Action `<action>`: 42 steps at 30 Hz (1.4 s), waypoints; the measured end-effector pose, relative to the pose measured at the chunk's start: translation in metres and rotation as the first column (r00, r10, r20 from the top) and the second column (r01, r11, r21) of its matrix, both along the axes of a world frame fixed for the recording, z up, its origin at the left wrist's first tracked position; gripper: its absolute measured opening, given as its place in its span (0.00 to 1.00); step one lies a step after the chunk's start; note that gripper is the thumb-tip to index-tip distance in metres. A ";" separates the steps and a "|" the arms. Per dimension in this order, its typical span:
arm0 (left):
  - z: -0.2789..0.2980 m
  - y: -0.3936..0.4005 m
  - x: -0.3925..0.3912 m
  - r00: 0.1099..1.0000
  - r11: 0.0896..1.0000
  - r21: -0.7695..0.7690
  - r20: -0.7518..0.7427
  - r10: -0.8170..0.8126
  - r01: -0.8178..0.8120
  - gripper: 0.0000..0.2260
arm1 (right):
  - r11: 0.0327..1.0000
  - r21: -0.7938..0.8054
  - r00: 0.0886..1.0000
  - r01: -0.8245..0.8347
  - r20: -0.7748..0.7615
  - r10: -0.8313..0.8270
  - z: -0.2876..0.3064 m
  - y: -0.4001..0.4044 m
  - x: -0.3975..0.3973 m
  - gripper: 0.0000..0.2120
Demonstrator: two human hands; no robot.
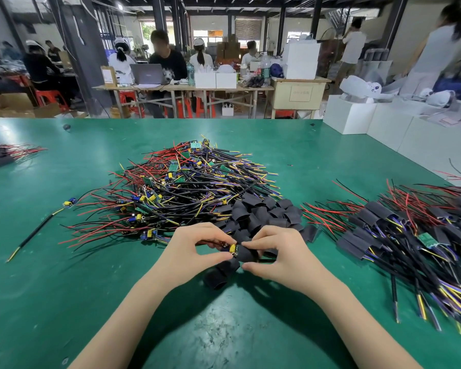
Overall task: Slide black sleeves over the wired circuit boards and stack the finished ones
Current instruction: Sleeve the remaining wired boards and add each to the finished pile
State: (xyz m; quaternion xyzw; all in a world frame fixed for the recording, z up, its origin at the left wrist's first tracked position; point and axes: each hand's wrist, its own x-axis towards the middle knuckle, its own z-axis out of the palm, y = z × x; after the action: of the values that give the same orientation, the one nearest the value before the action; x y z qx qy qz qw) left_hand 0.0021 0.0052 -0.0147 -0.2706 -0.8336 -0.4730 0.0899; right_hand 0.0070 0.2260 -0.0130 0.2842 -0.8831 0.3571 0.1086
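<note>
Near the table's front edge, a wired circuit board (232, 247) is being pinched by the left hand (194, 251) while a black sleeve (246, 253) is being gripped by the right hand (280, 253).

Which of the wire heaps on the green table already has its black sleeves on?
The heap on the right: its boards sit inside black sleeves. The big middle heap shows bare green boards and yellow parts.

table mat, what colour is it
Green, a worn work mat under the hands; the head view shows it.
</note>
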 end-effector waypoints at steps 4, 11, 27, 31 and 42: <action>0.000 0.000 0.000 1.000 0.999 0.037 0.028 0.001 -0.002 0.10 | 0.999 -0.043 1.000 0.015 0.009 -0.015 0.000 -0.002 0.000 0.16; 0.002 -0.004 -0.002 0.985 0.994 0.106 0.165 -0.053 0.036 0.08 | 0.996 -0.066 0.998 0.062 -0.017 -0.063 0.001 -0.001 -0.002 0.16; -0.007 0.001 -0.003 0.964 0.976 0.197 0.228 -0.137 0.092 0.11 | 0.999 -0.012 0.999 0.032 -0.026 -0.032 -0.001 -0.004 0.001 0.16; -0.005 0.001 -0.003 0.952 0.968 0.238 0.271 -0.139 0.074 0.10 | 1.000 -0.028 1.000 0.006 -0.015 -0.007 0.001 -0.003 0.000 0.16; -0.004 0.002 -0.004 0.970 0.973 0.229 0.234 -0.068 0.013 0.08 | 0.972 0.214 0.994 0.102 0.017 -0.108 0.002 0.006 -0.004 0.10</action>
State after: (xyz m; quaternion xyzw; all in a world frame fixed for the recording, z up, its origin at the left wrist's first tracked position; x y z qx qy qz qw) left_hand -0.0018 0.0072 -0.0189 -0.2163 -0.7736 -0.5956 0.0086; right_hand 0.0032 0.2316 -0.0107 0.2422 -0.9315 0.2583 0.0838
